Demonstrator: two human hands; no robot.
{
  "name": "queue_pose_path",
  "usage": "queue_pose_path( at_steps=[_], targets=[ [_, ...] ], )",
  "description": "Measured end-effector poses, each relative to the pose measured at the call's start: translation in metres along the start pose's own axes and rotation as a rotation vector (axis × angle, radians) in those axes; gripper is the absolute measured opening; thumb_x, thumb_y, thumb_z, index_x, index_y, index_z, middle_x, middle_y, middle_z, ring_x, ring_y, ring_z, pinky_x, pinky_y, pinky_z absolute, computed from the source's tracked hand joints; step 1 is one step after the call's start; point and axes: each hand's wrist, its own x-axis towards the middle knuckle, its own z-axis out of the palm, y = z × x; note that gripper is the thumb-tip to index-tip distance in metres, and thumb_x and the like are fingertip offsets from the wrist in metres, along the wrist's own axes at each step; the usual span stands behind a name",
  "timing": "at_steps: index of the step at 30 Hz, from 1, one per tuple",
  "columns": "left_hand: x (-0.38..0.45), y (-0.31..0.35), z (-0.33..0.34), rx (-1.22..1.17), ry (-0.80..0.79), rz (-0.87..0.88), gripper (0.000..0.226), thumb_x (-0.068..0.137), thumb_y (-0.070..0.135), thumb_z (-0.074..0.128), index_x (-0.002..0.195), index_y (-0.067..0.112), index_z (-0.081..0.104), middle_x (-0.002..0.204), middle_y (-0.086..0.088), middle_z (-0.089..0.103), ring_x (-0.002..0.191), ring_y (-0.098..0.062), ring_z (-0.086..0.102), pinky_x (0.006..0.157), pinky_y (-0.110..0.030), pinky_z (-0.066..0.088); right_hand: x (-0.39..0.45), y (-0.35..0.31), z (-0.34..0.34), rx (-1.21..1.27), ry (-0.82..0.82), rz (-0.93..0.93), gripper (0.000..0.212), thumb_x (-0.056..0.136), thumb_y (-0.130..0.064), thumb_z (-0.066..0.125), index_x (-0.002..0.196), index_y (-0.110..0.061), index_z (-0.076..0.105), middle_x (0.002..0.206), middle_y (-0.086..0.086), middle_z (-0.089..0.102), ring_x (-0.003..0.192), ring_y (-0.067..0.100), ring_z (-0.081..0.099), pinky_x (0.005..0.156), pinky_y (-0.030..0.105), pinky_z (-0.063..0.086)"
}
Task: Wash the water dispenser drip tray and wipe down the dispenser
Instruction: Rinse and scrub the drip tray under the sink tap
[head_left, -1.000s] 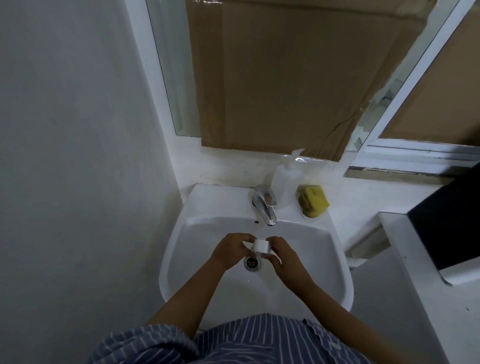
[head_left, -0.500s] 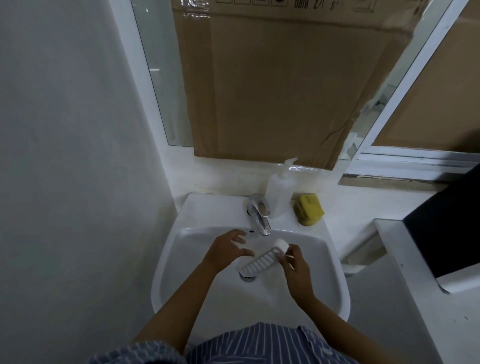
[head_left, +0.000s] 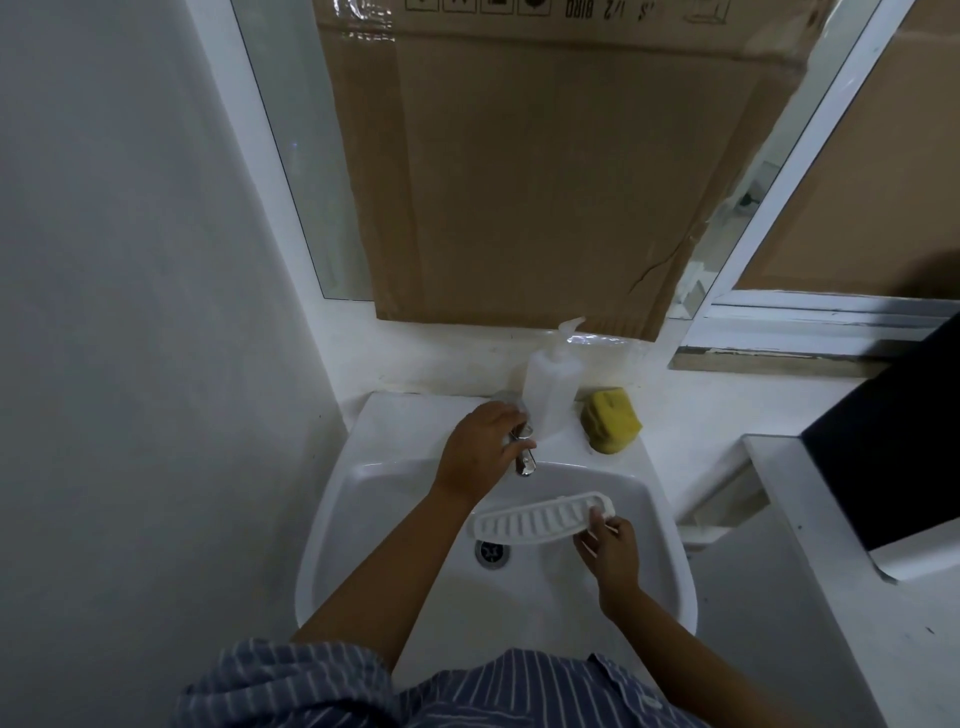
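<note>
The right hand (head_left: 609, 551) now pinches one end of the slotted drip tray (head_left: 540, 519), holding it flat over the sink (head_left: 363, 499) basin. The left hand (head_left: 480, 449) has let go and moved up to grip the faucet (head_left: 523, 457).

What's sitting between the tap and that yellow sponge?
In the head view, a translucent pump bottle stands between the tap, which the left hand holds, and the yellow sponge.

Left hand (head_left: 480, 452) grips faucet (head_left: 523, 457); right hand (head_left: 610, 551) pinches drip tray (head_left: 540, 521) end over sink (head_left: 363, 499).
</note>
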Motion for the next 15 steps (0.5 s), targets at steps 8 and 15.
queue_pose_path(
  at_steps=[8, 15],
  targets=[
    [0.006, -0.003, -0.001, 0.093, -0.032, 0.225, 0.026, 0.074, 0.005, 0.078, 0.098, -0.004, 0.071, 0.1, -0.015, 0.073, 0.099, -0.02, 0.066, 0.092, -0.024, 0.042, 0.003, -0.002, 0.003, 0.049, 0.004, 0.047, 0.015, 0.098, -0.02, 0.055, 0.096, -0.006, 0.048, 0.112, 0.023, 0.063, 0.104, 0.036, 0.064, 0.09, 0.044, 0.053],
    [0.015, -0.002, -0.004, 0.209, -0.092, 0.297, 0.028, 0.072, -0.002, 0.073, 0.099, -0.005, 0.07, 0.099, -0.016, 0.073, 0.094, -0.023, 0.07, 0.088, -0.022, 0.048, 0.004, -0.005, 0.004, 0.077, -0.006, 0.073, 0.014, 0.099, -0.02, 0.054, 0.096, -0.007, 0.05, 0.112, 0.022, 0.064, 0.105, 0.035, 0.064, 0.091, 0.044, 0.053]
  ],
)
